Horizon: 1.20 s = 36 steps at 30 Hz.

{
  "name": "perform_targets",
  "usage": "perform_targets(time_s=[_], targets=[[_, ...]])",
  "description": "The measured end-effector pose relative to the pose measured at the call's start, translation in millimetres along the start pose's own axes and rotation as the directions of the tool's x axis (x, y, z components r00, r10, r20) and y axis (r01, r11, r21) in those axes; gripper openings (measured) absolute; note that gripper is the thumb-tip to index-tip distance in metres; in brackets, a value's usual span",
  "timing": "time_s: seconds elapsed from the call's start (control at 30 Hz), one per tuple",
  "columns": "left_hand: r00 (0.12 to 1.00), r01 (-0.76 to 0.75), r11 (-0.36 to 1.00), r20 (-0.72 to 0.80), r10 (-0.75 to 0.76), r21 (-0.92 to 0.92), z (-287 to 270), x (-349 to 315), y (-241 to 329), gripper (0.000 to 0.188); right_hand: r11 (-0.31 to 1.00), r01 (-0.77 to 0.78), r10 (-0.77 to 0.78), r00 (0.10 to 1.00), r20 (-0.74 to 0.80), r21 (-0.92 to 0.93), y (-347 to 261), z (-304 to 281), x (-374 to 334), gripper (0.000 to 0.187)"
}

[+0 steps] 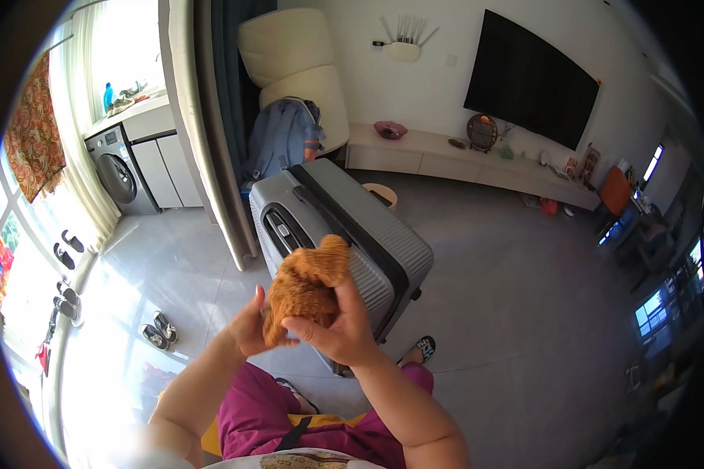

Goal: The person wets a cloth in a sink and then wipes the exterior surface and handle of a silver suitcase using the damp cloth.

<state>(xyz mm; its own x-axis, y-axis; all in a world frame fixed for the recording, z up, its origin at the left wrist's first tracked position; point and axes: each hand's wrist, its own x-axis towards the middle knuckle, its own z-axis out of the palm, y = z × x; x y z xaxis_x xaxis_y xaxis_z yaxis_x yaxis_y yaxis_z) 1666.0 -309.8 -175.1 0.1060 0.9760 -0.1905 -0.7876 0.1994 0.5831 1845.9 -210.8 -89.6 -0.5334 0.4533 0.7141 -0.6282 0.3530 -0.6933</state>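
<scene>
A crumpled orange-brown cloth [309, 285] is bunched between my two hands, above the near end of a grey suitcase [344, 227]. My right hand [343, 332] grips it from the right, thumb across the front. From the left, my left hand [252, 327] holds the cloth's lower edge, its thumb sticking up apart and its fingers partly hidden underneath. The suitcase stands upright in front of my knees, with ribbed sides, a black band and a recessed handle [283, 228] on its near top.
Behind the suitcase, a blue-grey backpack [283, 133] leans on a cream padded chair [289, 55]. A small round stool [381, 195] stands beyond it. A low cabinet [454, 162] runs along the far wall. Black shoes [159, 331] lie on the floor at left, near a curtain [203, 133].
</scene>
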Motion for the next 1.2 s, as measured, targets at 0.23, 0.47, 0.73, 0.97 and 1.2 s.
perform_targets(time_s=[0.23, 0.47, 0.73, 0.97, 1.2], targets=[[0.928, -0.359, 0.923, -0.055, 0.369, 0.136, 20.1, -17.9, 8.1, 0.05, 0.889, -0.28, 0.389, 0.88, -0.274, 0.362, 5.0, -20.0, -31.2, 0.034], [0.739, -0.674, 0.71, 0.201, 0.643, 0.204, 81.8, 17.0, 24.5, 0.075, 0.802, -0.308, 0.568, 0.66, -0.492, 0.513, 32.6, -3.9, -40.9, 0.022], [0.528, -0.656, 0.452, -0.061, 0.847, 0.604, 99.8, 72.4, 42.3, 0.034, 0.961, -0.063, 0.069, 0.998, 0.013, -0.268, 38.1, 4.7, -5.6, 0.032], [0.58, -0.38, -0.186, 0.39, 0.716, 0.906, 104.0, 120.4, 47.5, 0.033, 0.378, -0.291, -0.171, 0.911, -0.375, -0.879, 83.5, -114.9, -4.9, 0.021], [0.757, -0.079, -0.605, 0.443, 0.48, 0.792, 73.7, 115.2, 15.9, 0.01, 0.131, -0.357, 0.037, 0.934, -0.355, -0.925, 107.8, -134.6, -15.5, 0.025]])
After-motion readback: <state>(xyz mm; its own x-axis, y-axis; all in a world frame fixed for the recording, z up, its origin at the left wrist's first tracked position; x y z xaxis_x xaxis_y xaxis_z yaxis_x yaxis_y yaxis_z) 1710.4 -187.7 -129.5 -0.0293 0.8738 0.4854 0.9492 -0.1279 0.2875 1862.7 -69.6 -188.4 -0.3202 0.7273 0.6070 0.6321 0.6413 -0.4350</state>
